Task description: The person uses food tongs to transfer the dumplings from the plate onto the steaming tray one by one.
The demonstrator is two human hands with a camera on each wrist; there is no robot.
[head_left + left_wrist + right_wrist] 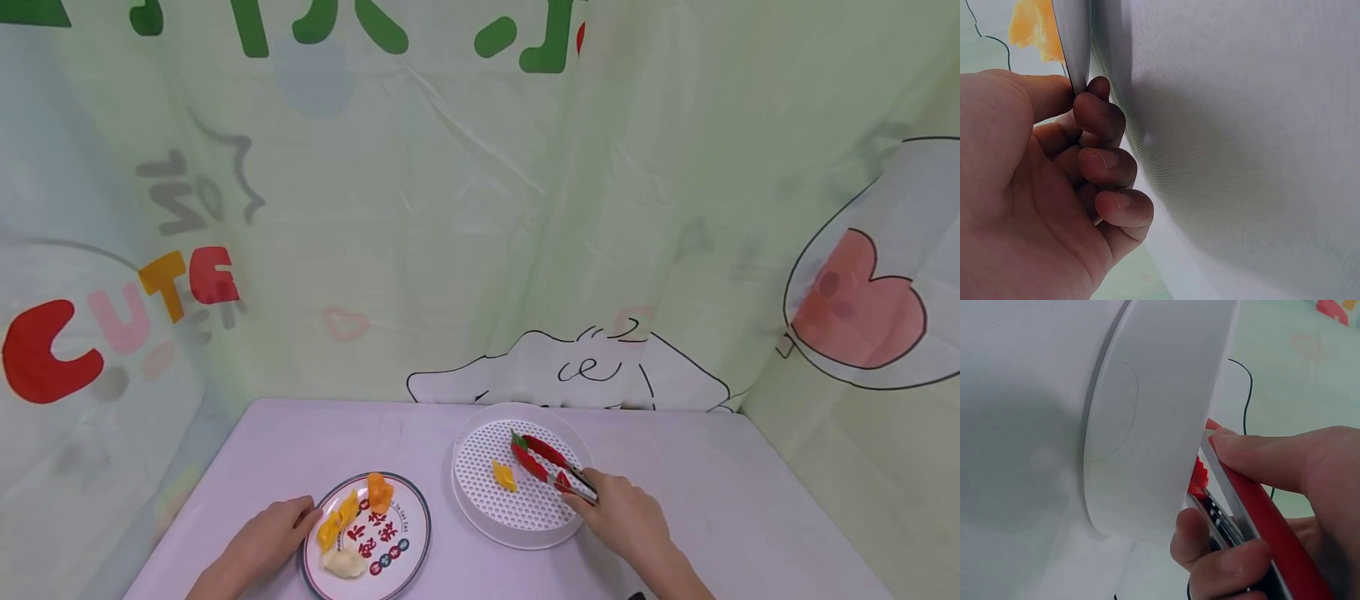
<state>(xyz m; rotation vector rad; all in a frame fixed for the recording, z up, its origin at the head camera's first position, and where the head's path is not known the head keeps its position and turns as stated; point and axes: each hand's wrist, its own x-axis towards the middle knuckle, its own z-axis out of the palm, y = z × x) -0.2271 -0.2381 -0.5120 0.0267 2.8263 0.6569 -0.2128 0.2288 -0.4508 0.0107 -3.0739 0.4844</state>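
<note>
My left hand (273, 533) pinches the rim of a round white plate (408, 546) between thumb and fingers, seen close up in the left wrist view. On the plate lie an orange toy dumpling (379, 493), a long yellow piece (339, 521) and a whitish dumpling (345, 562). My right hand (626, 512) grips red-and-metal tongs (531, 461), which reach over a round white perforated steamer tray (480, 508). A small green piece (517, 439) shows at the tong tips, partly hidden by them. Inside the tray sit a yellow dumpling (504, 476) and a red piece (562, 482) under the tongs.
Both dishes stand on a pale lilac tabletop (720, 483), the plate left and nearer, the tray right and farther back. Printed curtains (450, 250) hang behind and at both sides. The tray's high side wall (1154, 412) lies close by the right hand.
</note>
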